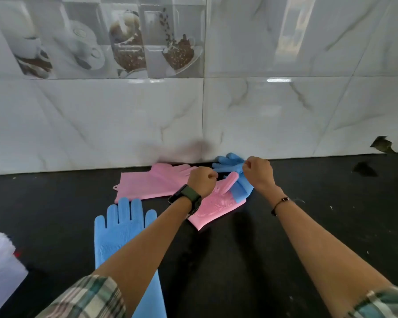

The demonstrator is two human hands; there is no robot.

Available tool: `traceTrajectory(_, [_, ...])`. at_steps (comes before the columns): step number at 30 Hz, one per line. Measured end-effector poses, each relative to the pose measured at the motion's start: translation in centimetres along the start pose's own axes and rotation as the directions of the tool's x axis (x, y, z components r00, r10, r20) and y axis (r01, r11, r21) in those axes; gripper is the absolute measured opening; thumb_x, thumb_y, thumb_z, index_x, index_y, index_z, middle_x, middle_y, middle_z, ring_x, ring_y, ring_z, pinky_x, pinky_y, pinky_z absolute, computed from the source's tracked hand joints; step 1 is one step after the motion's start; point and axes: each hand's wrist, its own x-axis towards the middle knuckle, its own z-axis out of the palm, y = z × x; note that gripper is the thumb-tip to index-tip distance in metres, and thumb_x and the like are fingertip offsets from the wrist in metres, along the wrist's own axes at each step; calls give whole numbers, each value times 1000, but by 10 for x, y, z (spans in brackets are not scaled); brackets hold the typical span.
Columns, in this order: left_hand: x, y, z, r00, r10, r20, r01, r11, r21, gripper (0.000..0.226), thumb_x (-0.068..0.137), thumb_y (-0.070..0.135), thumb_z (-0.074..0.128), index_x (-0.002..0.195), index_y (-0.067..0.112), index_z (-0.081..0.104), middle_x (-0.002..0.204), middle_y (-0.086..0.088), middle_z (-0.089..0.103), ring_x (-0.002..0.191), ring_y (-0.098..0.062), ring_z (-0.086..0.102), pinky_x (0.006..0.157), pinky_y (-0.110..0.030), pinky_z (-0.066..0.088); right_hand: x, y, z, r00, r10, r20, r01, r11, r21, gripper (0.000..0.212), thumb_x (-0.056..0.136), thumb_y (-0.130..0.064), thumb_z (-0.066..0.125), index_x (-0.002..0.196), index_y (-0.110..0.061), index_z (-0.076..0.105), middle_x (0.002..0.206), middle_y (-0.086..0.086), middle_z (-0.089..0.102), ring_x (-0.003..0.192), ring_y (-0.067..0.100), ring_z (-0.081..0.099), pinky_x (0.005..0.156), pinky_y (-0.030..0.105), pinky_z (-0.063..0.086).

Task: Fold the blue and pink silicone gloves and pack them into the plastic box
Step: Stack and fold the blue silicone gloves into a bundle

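Observation:
Two pink silicone gloves lie on the black counter: one flat near the wall, one bristle side up between my arms. A blue glove lies flat, fingers toward the wall, partly under my left forearm. The second blue glove is bunched up by the wall, on top of the bristly pink glove. My right hand is closed on it. My left hand is a fist at its left edge, and the glove looks stretched between both hands. The translucent plastic box shows at the lower left edge.
A glossy marble-pattern tiled wall rises right behind the gloves. It has a dark chipped spot at the right, just above the black counter. A watch sits on my left wrist and a thin bracelet on my right.

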Motion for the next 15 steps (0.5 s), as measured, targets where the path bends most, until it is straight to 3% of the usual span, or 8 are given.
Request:
traceTrajectory(3, [40, 6, 14, 999, -48, -4, 48, 997, 54, 23, 88, 2, 46, 70, -1, 60, 105, -28, 68, 88, -32, 60, 87, -42, 49, 42, -7, 10, 994, -51, 98, 61, 993, -101, 20, 89, -10, 44, 73, 0, 51, 81, 23, 62, 73, 31, 52, 61, 30, 33])
traceTrajectory(5, [65, 4, 24, 997, -82, 17, 79, 988, 130, 35, 89, 2, 44, 55, 9, 47, 104, -29, 67, 96, -37, 61, 85, -40, 46, 66, -14, 23, 977, -71, 203, 108, 979, -175, 20, 87, -14, 48, 82, 2, 60, 91, 24, 65, 82, 35, 58, 63, 32, 39])
traceTrajectory(7, [87, -2, 34, 991, -125, 45, 117, 981, 152, 30, 90, 1, 43, 65, 2, 59, 108, -25, 68, 104, -36, 60, 87, -38, 45, 82, -17, 39, 947, -94, 306, 182, 945, -272, 24, 84, -17, 55, 98, 1, 62, 105, 21, 65, 98, 37, 60, 74, 35, 48])
traceTrajectory(10, [110, -16, 47, 983, -168, 75, 153, 973, 172, 31, 91, 3, 41, 106, -2, 68, 118, -20, 66, 112, -33, 58, 96, -37, 44, 94, -11, 63, 895, -117, 431, 331, 822, -464, 35, 81, -24, 64, 113, -11, 58, 114, 12, 62, 109, 31, 57, 88, 36, 46])
traceTrajectory(12, [119, -25, 55, 982, -176, 62, 166, 975, 147, 30, 90, 3, 43, 105, 0, 70, 116, -18, 68, 109, -33, 60, 93, -35, 45, 100, -3, 76, 857, -85, 508, 385, 761, -523, 37, 80, -32, 66, 113, -15, 59, 117, 7, 61, 112, 27, 55, 93, 38, 44])
traceTrajectory(15, [124, -34, 62, 978, -207, 40, 206, 978, 14, 28, 88, 1, 48, 104, 0, 71, 115, -18, 69, 108, -32, 61, 93, -35, 48, 101, 3, 84, 848, -70, 525, 376, 778, -504, 37, 79, -32, 67, 110, -15, 61, 116, 6, 60, 111, 27, 56, 87, 37, 47])
